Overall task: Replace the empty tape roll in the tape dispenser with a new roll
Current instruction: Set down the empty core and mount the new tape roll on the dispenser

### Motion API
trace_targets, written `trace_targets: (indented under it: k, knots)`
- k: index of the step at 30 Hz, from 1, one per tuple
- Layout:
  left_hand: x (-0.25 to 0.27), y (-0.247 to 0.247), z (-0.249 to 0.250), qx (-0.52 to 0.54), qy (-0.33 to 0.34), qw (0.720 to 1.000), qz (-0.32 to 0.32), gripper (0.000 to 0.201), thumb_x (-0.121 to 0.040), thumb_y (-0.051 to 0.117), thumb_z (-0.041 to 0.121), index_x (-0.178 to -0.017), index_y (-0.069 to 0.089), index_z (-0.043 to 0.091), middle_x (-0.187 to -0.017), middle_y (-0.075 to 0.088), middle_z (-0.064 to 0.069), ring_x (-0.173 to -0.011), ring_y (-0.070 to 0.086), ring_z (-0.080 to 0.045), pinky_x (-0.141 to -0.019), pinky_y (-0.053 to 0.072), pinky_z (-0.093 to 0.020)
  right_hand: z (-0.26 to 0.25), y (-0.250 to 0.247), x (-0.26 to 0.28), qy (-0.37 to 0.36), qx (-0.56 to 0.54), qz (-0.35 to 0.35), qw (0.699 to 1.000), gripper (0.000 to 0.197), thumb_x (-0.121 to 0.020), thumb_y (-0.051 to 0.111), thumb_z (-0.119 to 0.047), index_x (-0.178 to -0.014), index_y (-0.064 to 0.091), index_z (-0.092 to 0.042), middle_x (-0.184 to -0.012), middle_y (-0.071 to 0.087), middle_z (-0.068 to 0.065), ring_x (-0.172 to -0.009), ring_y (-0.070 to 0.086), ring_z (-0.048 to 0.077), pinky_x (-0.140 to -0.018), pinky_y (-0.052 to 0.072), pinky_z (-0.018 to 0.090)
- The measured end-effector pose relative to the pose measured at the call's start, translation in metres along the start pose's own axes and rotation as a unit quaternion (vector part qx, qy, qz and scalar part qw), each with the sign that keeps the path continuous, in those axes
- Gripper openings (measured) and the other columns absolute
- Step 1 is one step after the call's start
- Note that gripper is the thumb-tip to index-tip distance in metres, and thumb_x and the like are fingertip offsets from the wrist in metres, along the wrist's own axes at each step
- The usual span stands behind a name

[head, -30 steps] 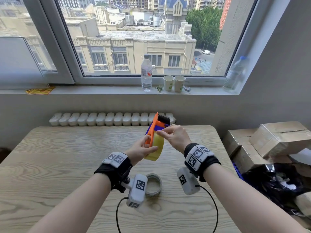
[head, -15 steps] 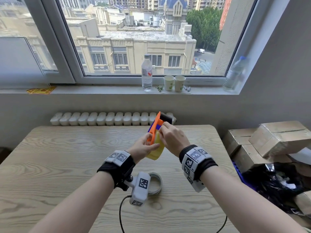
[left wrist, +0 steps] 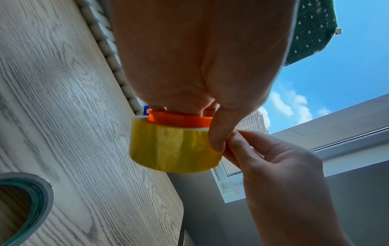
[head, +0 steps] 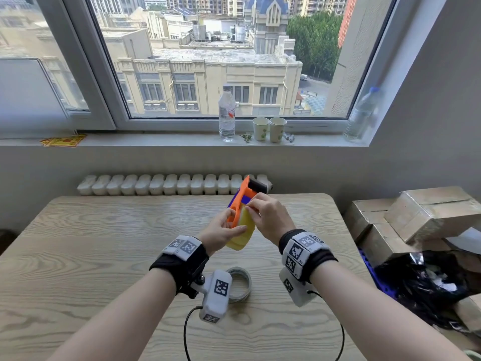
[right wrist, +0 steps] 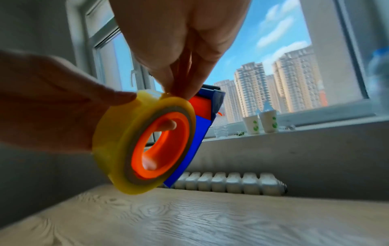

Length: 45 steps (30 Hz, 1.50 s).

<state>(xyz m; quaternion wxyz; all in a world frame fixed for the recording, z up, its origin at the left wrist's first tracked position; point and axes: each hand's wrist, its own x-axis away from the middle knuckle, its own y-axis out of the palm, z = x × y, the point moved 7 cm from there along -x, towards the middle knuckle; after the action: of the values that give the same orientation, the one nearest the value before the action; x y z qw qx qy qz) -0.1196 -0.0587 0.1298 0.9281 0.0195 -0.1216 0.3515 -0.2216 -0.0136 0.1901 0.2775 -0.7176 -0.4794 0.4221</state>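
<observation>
I hold an orange and blue tape dispenser above the table, with a yellow tape roll seated on its orange hub. My left hand grips the dispenser and roll; its thumb lies across the roll's outer face and fingers reach through the hub. My right hand pinches at the roll's upper edge with thumb and forefinger, where the tape end would be. The empty grey tape roll lies flat on the table below my left wrist.
The wooden table ends at a white radiator. On the windowsill stand a water bottle, two paper cups and another bottle. Cardboard boxes and a black bag crowd the right side.
My right hand has swung in and over the top of the roll, from beside the dispenser to pinching its upper edge. The dispenser has tipped slightly toward the window.
</observation>
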Motion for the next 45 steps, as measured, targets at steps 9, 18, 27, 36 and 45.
trace_targets:
  k: [9, 18, 27, 36, 45]
  knots:
    - [0.0, 0.0, -0.001, 0.006, -0.007, 1.0, -0.017, 0.022, -0.087, 0.058, 0.009, -0.106, 0.046, 0.011, -0.093, 0.062, -0.006, -0.085, 0.059, -0.019, -0.073, 0.047, -0.03, 0.003, 0.003, -0.004, 0.056, 0.033, -0.025, 0.998, 0.017, -0.094, 0.046, -0.014, -0.097, 0.058, -0.002, -0.102, 0.06, 0.014, -0.087, 0.058, 0.032, -0.071, 0.037, 0.031]
    - [0.002, -0.004, -0.007, 0.039, -0.001, 0.999, -0.016, 0.025, -0.079, 0.064, 0.013, -0.098, 0.047, 0.013, -0.116, 0.059, -0.032, -0.106, 0.059, -0.042, -0.086, 0.048, -0.045, 0.02, 0.006, -0.003, 0.155, -0.175, -0.044, 0.971, 0.032, -0.087, 0.061, -0.033, -0.089, 0.072, -0.003, -0.096, 0.067, 0.012, -0.087, 0.063, 0.025, -0.083, 0.052, 0.039]
    - [0.002, -0.001, -0.008, 0.03, 0.008, 0.999, -0.013, 0.018, -0.085, 0.059, 0.003, -0.096, 0.047, 0.013, -0.101, 0.059, -0.017, -0.084, 0.059, -0.022, -0.069, 0.048, -0.026, 0.018, 0.001, -0.001, 0.135, -0.126, 0.009, 0.983, 0.013, -0.086, 0.064, -0.015, -0.089, 0.071, -0.005, -0.092, 0.07, 0.009, -0.082, 0.059, 0.015, -0.08, 0.05, 0.03]
    - [0.004, -0.004, -0.006, 0.061, -0.013, 0.997, -0.04, 0.029, -0.08, 0.061, -0.001, -0.101, 0.047, 0.012, -0.119, 0.054, -0.033, -0.107, 0.055, -0.034, -0.084, 0.046, -0.034, 0.031, 0.001, -0.004, 0.191, -0.222, -0.01, 0.956, 0.015, -0.087, 0.061, -0.01, -0.076, 0.058, -0.019, -0.084, 0.067, 0.011, -0.087, 0.067, 0.029, -0.086, 0.054, 0.047]
    - [0.009, -0.008, -0.006, 0.042, -0.051, 0.998, 0.005, 0.041, -0.065, 0.06, 0.013, -0.104, 0.049, 0.01, -0.092, 0.062, -0.01, -0.08, 0.057, -0.02, -0.067, 0.039, -0.029, 0.018, 0.004, -0.006, 0.129, -0.246, -0.134, 0.951, 0.013, -0.087, 0.059, 0.0, -0.095, 0.069, 0.003, -0.082, 0.065, 0.011, -0.07, 0.059, 0.016, -0.072, 0.055, 0.023]
